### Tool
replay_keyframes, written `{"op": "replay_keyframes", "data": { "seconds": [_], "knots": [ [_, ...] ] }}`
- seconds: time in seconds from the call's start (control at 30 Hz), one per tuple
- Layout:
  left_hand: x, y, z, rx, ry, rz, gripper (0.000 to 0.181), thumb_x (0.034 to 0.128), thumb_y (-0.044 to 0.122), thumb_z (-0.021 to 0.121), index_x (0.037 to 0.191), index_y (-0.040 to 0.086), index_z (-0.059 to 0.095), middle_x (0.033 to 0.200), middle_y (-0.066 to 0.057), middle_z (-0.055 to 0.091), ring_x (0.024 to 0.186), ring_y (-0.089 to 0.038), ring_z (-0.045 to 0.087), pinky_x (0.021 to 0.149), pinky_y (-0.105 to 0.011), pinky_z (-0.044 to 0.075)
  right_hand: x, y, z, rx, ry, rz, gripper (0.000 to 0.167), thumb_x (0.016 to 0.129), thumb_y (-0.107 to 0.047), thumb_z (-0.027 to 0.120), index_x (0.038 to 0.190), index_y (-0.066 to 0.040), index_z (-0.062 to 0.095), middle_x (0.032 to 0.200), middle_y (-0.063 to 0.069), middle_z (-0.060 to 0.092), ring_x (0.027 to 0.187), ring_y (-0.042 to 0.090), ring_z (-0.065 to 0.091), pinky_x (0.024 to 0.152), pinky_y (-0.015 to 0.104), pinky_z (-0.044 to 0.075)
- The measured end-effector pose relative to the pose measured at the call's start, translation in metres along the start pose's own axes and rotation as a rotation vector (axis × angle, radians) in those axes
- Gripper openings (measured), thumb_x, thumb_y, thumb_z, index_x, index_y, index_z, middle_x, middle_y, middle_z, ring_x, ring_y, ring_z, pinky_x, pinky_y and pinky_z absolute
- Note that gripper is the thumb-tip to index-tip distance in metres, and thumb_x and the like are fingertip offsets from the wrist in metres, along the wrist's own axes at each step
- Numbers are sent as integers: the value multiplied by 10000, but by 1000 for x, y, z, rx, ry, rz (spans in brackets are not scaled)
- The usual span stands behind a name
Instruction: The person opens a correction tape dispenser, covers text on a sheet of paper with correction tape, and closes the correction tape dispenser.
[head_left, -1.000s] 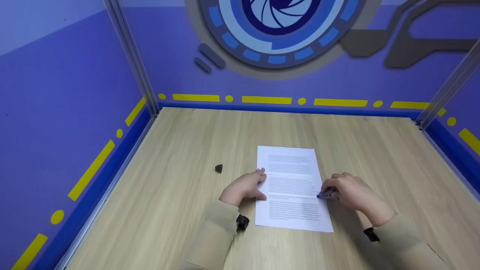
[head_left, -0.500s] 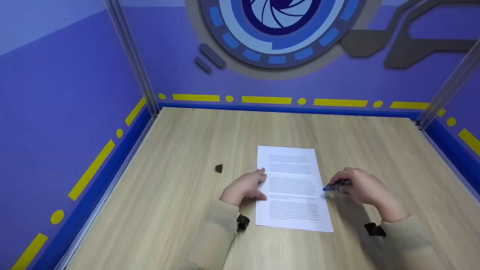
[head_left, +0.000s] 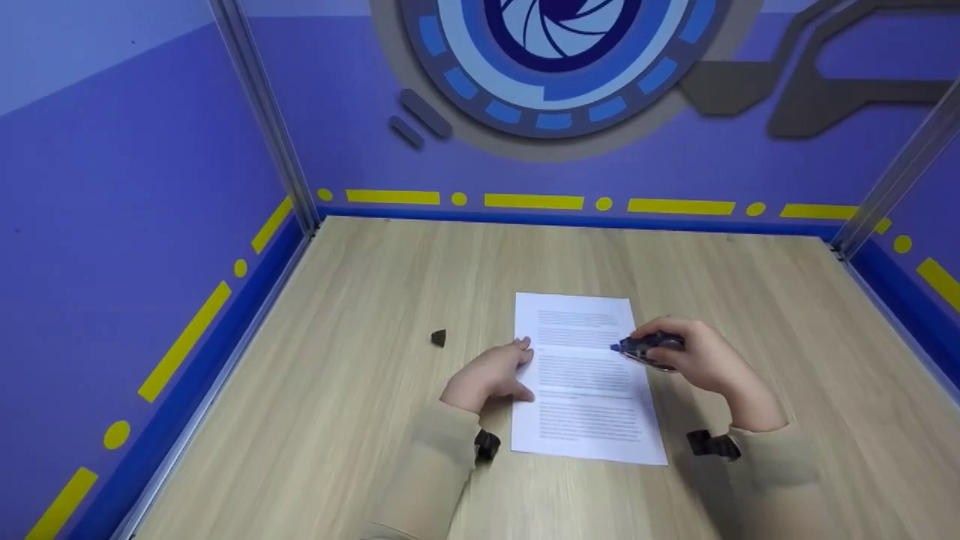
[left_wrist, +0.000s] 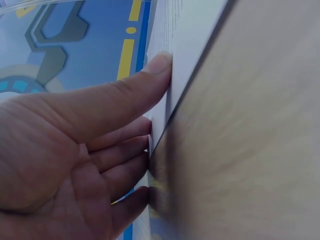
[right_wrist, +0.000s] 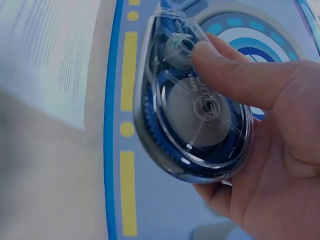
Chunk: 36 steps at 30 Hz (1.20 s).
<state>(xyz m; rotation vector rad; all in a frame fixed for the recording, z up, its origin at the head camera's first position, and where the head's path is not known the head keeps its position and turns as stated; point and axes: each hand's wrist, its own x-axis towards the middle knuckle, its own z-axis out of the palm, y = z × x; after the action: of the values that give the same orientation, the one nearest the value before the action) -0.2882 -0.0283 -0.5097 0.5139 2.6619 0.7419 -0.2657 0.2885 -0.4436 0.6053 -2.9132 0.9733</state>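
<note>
A printed sheet of paper (head_left: 581, 420) lies flat on the table. My left hand (head_left: 491, 375) rests on its left edge; in the left wrist view the thumb (left_wrist: 159, 62) presses on the white margin and the other fingers touch down near the edge. Between thumb and fingers, my right hand (head_left: 709, 356) grips a clear and dark blue correction tape dispenser (head_left: 651, 349). Its blue tip points left over the sheet's right side, level with the upper text. The right wrist view shows the dispenser (right_wrist: 200, 115) side-on, held off the paper (right_wrist: 55, 65).
A small dark wedge-shaped piece (head_left: 439, 338) lies on the table (head_left: 375, 300) left of the sheet. Blue panels (head_left: 150, 187) with yellow marks and metal corner posts (head_left: 266, 112) stand along the back and both sides.
My right hand has lifted the correction tape dispenser from the sheet's lower right edge and carried it up the page, then leftward over the text. The left hand and paper stay in place.
</note>
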Motion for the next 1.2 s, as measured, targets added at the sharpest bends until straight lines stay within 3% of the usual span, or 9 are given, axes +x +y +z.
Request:
{"op": "replay_keyframes", "data": {
  "seconds": [0.17,0.43,0.73,1.2],
  "knots": [
    [1,2,-1,30,10,4,803,822,174,872,1514,31,490,1674,-80,356,1566,-229,324,1295,-339,278,4,-5,12,45,28,-17,281,945,-4,691,1177,-148,758,1244,155,721,1061,273,648,859,357,534],
    [0,6,-1,105,27,7,774,811,207,886,1485,47,541,1652,-90,398,1547,-233,367,1280,-326,311,6,-3,28,227,49,-55,277,939,-69,730,1207,-136,753,1264,145,714,1025,183,618,832,179,510],
    [-2,8,0,215,62,26,678,790,253,899,1389,68,643,1609,-92,462,1518,-234,418,1250,-334,365,10,-5,41,429,70,-38,291,941,-67,726,1228,-15,715,1251,164,696,1021,51,619,864,145,515],
    [-2,6,-3,219,84,33,669,804,265,887,1392,65,639,1576,-70,506,1485,-221,467,1223,-333,404,11,-9,51,469,12,-55,284,952,-62,709,1233,-19,712,1263,192,677,1018,55,620,857,148,524]
  ]
}}
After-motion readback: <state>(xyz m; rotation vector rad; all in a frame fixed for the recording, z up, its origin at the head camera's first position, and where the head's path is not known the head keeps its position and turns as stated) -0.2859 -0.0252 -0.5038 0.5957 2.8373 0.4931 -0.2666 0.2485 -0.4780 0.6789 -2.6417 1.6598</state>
